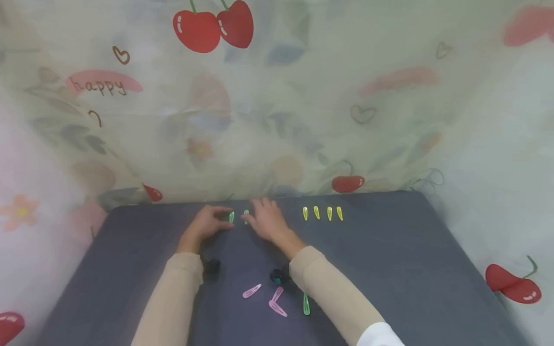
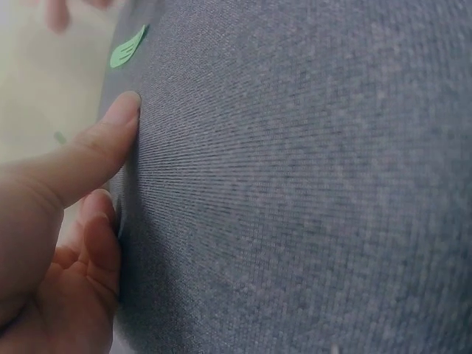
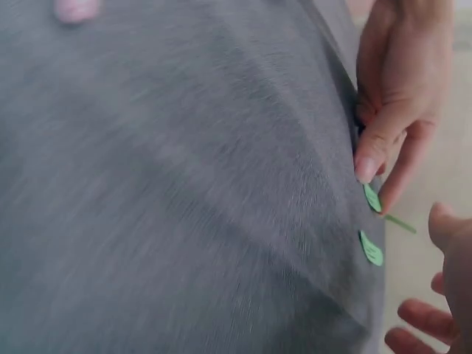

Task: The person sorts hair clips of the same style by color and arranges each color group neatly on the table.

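At the far edge of the dark table, two green snap hair clips lie side by side. My left hand (image 1: 207, 222) pinches the left green hair clip (image 1: 231, 217) end to end between thumb and a finger; the right wrist view also shows this clip (image 3: 372, 198) between those fingertips. Just to its right is the second green hair clip (image 1: 246, 215), seen in the left wrist view too (image 2: 128, 49). My right hand (image 1: 269, 221) hovers around that second clip with fingers spread; in the right wrist view its thumb (image 3: 446, 225) is apart from the clip.
Several yellow hair clips (image 1: 322, 213) stand in a row right of my hands. Nearer me lie pink hair clips (image 1: 252, 291) and a green hair clip (image 1: 306, 305) beside my right sleeve. A patterned curtain (image 1: 277, 120) hangs behind the table (image 1: 389, 250).
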Demonstrator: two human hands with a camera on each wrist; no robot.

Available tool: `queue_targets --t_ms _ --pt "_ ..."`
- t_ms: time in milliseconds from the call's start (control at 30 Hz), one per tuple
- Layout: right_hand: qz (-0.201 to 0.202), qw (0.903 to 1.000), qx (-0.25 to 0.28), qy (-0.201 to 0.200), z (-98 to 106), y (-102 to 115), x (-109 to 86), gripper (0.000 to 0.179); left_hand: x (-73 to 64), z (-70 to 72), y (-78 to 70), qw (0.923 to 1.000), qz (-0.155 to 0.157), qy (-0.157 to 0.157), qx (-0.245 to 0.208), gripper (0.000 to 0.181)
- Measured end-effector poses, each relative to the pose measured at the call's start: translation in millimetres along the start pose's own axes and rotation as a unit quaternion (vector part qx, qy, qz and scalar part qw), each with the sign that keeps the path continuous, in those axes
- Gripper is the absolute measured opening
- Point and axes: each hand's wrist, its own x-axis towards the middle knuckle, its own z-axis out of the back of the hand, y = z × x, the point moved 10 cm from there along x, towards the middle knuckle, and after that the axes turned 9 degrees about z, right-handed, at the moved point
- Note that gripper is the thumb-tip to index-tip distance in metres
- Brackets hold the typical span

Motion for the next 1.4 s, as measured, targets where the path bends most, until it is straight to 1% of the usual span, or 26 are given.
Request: queue_targets --t_ms 100,200,300,400,567,667,833,1033,1200,1300,1400 --pt "0.019 0.9994 -0.027 0.008 5 4 -7.8 0.069 -0.2 1.7 6.2 0.9999 0.014 -0.002 -0.005 0.053" --pt "0.041 0.9977 -0.051 0.016 8 5 -18.4 0.075 -0.7 1.9 9.1 0.9998 0.020 -0.001 -0.005 0.054" --pt "0.057 0.9953 -0.076 0.023 11 -1 -31.3 0.079 -1.3 0.2 9.2 0.9997 0.021 0.002 -0.007 0.055" --pt "0.073 0.9926 -0.093 0.027 13 -9 -46.2 0.081 -1.6 -1.8 9.9 0.9995 0.030 0.005 -0.010 0.056" --pt "0.112 0.9842 -0.132 0.039 19 -18 -74.4 0.085 -2.9 -3.5 8.3 0.9992 0.034 0.012 -0.018 0.057" --pt "0.130 0.9803 -0.143 0.041 24 -22 -91.6 0.086 -2.6 -3.6 7.2 0.9993 0.032 0.013 -0.017 0.056" --pt "0.149 0.9785 -0.138 0.034 33 -29 -118.7 0.088 -0.8 -4.0 8.2 0.9992 0.034 0.010 -0.015 0.056" --pt "0.158 0.9807 -0.111 0.028 40 -39 -150.3 0.092 0.4 -6.4 8.5 0.9992 0.035 0.007 -0.019 0.055" --pt "0.158 0.9824 -0.089 0.045 39 -46 -178.2 0.097 0.2 -8.6 6.2 0.9993 0.031 0.009 -0.017 0.055" --pt "0.151 0.9848 -0.058 0.064 34 -49 -191.9 0.099 -1.3 -8.2 2.8 0.9995 0.024 0.014 -0.015 0.056" --pt "0.147 0.9860 -0.020 0.076 30 -49 -201.7 0.100 -3.1 -5.2 1.4 0.9994 0.027 0.012 -0.018 0.056"
